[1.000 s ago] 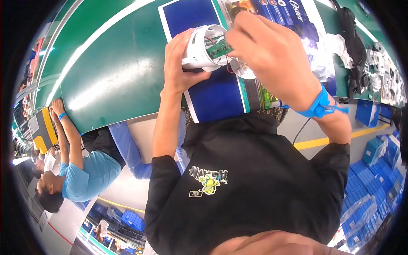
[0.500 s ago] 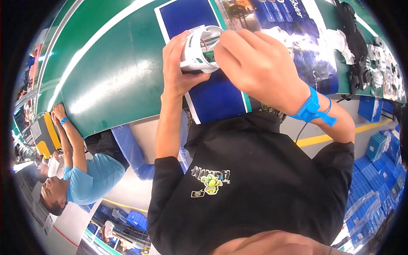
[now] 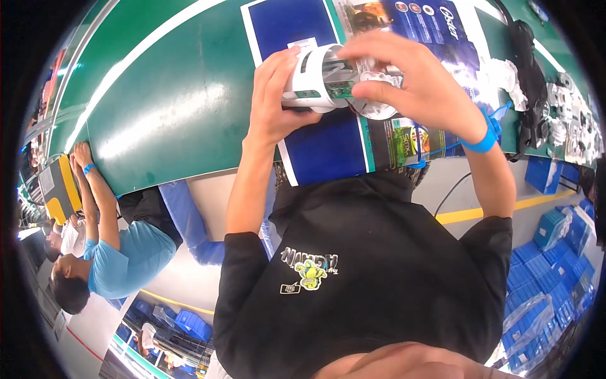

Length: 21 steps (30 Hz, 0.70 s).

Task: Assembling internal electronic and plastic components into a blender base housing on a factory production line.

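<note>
My left hand (image 3: pixel 273 95) is closed around a white cylindrical plastic housing (image 3: pixel 315 79), tipped so its open end points right. Inside that end I can see a greyish inner wall and a strip of green circuit board (image 3: pixel 343 90). At the opening is my right hand (image 3: pixel 420 79), thumb and forefinger spread apart, their tips close to the rim and the board. Whether the tips touch them I cannot tell. Below the right thumb shows a white round part (image 3: pixel 379 112), partly covered by the hand. A blue strap (image 3: pixel 481 140) circles my right wrist.
Beneath the housing lies a blue sheet with a white border (image 3: pixel 328 151) on the green table (image 3: pixel 164 120). Printed packaging (image 3: pixel 435 38), crumpled white material (image 3: pixel 505 79) and a black cable bundle (image 3: pixel 527 82) lie to the right. Blue bins (image 3: pixel 549 271) stand lower right; a co-worker in blue (image 3: pixel 136 259) sits left.
The right hand has gone from fingers bunched at the housing's opening to thumb and forefinger spread. The housing has turned, showing more of its side and the board. The white round part has come into view.
</note>
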Tool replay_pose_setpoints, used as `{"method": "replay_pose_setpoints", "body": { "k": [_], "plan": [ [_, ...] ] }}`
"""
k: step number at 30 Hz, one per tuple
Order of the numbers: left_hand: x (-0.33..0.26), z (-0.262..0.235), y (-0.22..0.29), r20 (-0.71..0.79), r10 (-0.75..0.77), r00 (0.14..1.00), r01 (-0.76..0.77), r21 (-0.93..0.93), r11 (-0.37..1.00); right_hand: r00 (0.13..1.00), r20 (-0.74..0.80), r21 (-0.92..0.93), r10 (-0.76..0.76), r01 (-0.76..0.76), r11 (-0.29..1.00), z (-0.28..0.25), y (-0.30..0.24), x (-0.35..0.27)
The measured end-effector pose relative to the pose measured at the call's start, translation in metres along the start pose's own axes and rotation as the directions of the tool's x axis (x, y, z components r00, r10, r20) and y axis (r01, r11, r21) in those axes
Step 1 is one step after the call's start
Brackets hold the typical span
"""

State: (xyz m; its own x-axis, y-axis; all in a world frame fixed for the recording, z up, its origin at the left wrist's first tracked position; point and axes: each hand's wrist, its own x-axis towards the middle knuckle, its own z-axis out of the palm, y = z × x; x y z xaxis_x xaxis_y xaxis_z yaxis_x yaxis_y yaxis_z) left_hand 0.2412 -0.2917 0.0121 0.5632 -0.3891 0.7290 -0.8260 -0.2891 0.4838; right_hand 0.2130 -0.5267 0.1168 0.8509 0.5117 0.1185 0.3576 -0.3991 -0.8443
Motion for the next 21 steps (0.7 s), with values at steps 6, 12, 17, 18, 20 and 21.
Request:
{"method": "replay_pose_setpoints", "body": {
  "k": [6,12,17,18,20,21],
  "plan": [
    [-0.001,0.0,0.003,0.023,-0.012,1.0,0.013,-0.052,0.999,0.976,-0.118,-0.271,-0.18,0.143,0.952,0.01,0.025,0.001],
    [-0.003,-0.003,0.003,0.052,-0.054,0.997,0.059,-0.1,0.993,0.984,0.143,0.402,0.103,-0.152,0.903,0.013,0.033,0.003],
    [-0.004,-0.002,0.002,0.039,-0.044,0.998,0.048,-0.093,0.994,0.984,0.122,0.535,0.13,-0.176,0.827,0.017,0.029,0.004],
    [-0.004,-0.001,0.001,0.04,-0.046,0.998,0.05,-0.095,0.994,0.983,0.122,0.541,0.134,-0.179,0.822,0.017,0.028,0.005],
    [-0.004,-0.001,-0.001,0.029,-0.034,0.999,0.037,-0.098,0.995,0.984,0.118,0.527,0.137,-0.179,0.831,0.017,0.027,0.005],
    [-0.004,-0.002,0.001,0.044,-0.044,0.998,0.048,-0.098,0.994,0.984,0.11,0.511,0.138,-0.175,0.842,0.016,0.026,0.005]
  ]
}}
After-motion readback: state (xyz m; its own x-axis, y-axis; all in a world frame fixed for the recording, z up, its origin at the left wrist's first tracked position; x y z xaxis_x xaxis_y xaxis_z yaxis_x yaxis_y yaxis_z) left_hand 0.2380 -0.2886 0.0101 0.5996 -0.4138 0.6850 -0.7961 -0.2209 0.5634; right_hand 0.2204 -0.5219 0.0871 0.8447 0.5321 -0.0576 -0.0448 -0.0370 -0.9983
